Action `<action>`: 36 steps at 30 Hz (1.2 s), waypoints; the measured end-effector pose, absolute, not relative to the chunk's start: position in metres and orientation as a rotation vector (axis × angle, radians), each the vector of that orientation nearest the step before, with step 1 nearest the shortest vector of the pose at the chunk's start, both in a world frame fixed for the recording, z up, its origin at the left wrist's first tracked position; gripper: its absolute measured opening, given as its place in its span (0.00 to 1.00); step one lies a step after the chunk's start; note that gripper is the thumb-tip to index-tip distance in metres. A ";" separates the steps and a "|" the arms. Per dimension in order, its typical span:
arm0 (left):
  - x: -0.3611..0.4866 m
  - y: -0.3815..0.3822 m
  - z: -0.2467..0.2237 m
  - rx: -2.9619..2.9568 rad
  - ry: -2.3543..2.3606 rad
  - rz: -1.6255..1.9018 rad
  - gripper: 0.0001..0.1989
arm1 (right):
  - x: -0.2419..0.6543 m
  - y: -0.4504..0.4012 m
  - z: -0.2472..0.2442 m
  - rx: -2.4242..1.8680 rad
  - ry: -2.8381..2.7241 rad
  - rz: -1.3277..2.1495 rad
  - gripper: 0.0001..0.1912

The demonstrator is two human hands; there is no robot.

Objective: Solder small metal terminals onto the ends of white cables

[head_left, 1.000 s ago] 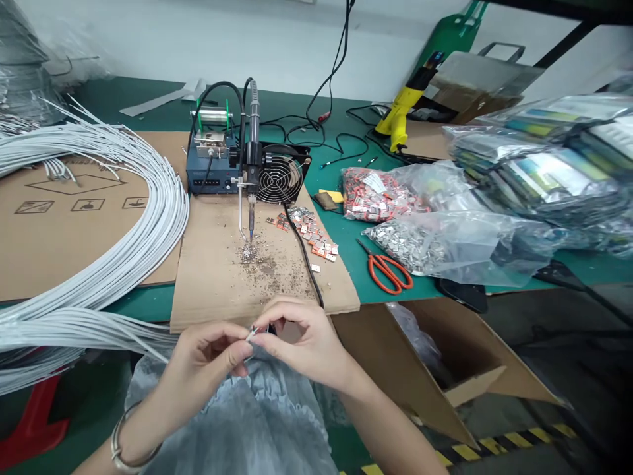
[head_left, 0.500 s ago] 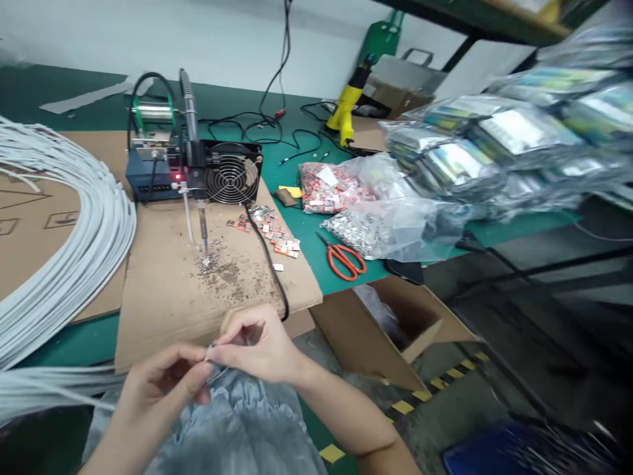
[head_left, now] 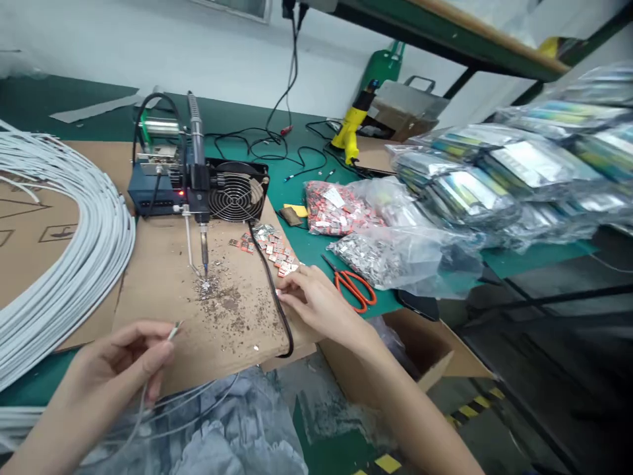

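My left hand (head_left: 119, 366) is closed in a pinch on a thin white cable (head_left: 173, 331), whose bared end sticks out past the thumb and forefinger. The rest of that cable trails down over the lap. My right hand (head_left: 324, 307) reaches over the cardboard's right edge, its thumb and forefinger pinched on a small connector (head_left: 278, 292) that is mostly hidden. Just beyond these fingertips lies a loose group of small orange and silver connectors (head_left: 271, 247). A soldering iron (head_left: 197, 158) stands in a holder between the hands, tip down over solder crumbs.
A big coil of white cables (head_left: 106, 244) lies at left. Behind the iron are a blue soldering station (head_left: 153, 194) and a fan (head_left: 237, 194). A black cord (head_left: 270, 277) crosses the cardboard. Orange-handled scissors (head_left: 356, 290) and bagged parts (head_left: 341, 211) lie at right.
My hands have moved apart. The left one has drawn back left with the cable; the right one has gone forward and right to a small connector. The view has tilted up slightly.
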State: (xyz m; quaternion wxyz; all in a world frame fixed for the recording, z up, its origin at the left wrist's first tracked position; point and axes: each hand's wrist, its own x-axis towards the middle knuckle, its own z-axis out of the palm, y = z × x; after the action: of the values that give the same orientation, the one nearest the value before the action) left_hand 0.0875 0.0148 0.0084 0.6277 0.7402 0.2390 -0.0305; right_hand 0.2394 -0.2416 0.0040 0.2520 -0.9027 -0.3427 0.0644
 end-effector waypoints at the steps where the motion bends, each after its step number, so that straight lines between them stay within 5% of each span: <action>1: 0.095 0.017 0.011 1.700 0.517 -0.102 0.18 | 0.240 -0.241 0.004 -2.475 -0.943 0.193 0.01; 14: 0.170 0.036 0.020 1.796 0.270 -0.487 0.12 | 0.255 -0.249 0.014 -2.506 -0.978 0.257 0.04; 27: 0.172 0.035 0.015 1.688 0.279 -0.417 0.12 | 0.253 -0.151 -0.009 -1.440 -0.434 0.956 0.08; 36: 0.174 0.033 0.019 1.654 0.318 -0.506 0.12 | 0.253 -0.148 -0.007 -1.302 -0.238 1.008 0.09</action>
State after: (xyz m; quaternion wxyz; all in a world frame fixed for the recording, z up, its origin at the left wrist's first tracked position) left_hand 0.1738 0.0330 0.0194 0.6378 0.7244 0.1391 -0.2216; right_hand 0.2529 -0.1477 -0.0073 0.6736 -0.5784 -0.1058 0.4478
